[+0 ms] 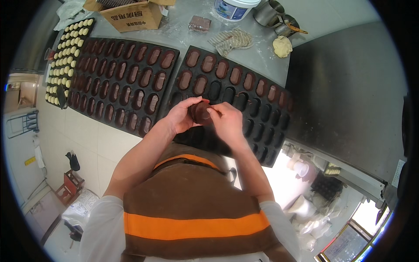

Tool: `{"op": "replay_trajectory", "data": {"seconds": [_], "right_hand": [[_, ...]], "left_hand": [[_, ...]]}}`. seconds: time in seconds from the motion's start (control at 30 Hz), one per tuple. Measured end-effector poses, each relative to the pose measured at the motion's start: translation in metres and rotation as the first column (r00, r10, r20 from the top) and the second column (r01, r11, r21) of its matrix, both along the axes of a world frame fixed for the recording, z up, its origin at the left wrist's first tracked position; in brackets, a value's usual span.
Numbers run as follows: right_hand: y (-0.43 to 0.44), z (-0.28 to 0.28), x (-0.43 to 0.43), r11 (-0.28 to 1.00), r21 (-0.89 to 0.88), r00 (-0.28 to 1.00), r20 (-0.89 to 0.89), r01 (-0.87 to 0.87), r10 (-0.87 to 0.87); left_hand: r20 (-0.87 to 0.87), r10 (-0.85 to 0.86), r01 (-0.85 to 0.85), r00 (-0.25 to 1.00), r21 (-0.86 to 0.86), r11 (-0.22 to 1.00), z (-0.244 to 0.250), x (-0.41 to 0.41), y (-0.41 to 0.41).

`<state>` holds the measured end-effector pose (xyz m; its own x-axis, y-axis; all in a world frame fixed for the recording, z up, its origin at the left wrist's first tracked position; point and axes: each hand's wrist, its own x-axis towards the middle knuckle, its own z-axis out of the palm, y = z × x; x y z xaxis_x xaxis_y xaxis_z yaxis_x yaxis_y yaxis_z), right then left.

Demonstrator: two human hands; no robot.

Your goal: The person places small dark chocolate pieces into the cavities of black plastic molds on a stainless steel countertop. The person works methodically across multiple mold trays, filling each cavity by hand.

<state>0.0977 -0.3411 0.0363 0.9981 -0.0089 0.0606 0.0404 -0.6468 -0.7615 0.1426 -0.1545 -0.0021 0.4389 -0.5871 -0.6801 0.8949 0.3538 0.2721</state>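
Note:
My left hand (179, 115) holds a stack of dark brown paper baking cups (200, 113) above a black multi-cavity baking tray (228, 94). The fingertips of my right hand (229, 121) pinch the stack's right edge; whether they grip one cup or several, I cannot tell. Oval brown liners (222, 69) sit in this tray's back row and in two cavities at the left of the second row. Many other visible cavities are bare black. To the left lies a second black tray (155, 68), its visible cavities lined with brown cups. My forearms hide part of the nearer tray.
Pale dough pieces (67, 61) fill a narrow tray at far left. Along the back stand a cardboard box (131, 18), a white bucket (233, 9) and metal jugs (269, 13). A striped cloth (234, 40) and a dough lump (282, 46) lie nearby. A metal surface (347, 98) borders the right.

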Motion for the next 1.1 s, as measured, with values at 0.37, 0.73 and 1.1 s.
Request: {"op": "replay_trajectory", "data": {"seconds": [0.37, 0.73, 1.1], "right_hand": [[-0.030, -0.088, 0.075, 0.918, -0.284, 0.823, -0.423, 0.276, -0.379], [-0.014, -0.036, 0.042, 0.927, 0.307, 0.913, -0.400, 0.217, -0.081], [-0.020, -0.013, 0.010, 0.995, -0.042, 0.995, 0.043, -0.092, 0.093]], "left_hand": [[-0.046, 0.021, -0.020, 0.999, 0.014, 1.000, -0.010, -0.001, 0.009], [-0.069, 0.034, -0.037, 0.997, -0.046, 0.998, 0.000, 0.002, 0.001], [-0.046, -0.029, 0.028, 0.999, -0.023, 0.999, 0.016, 0.007, -0.029]]}}
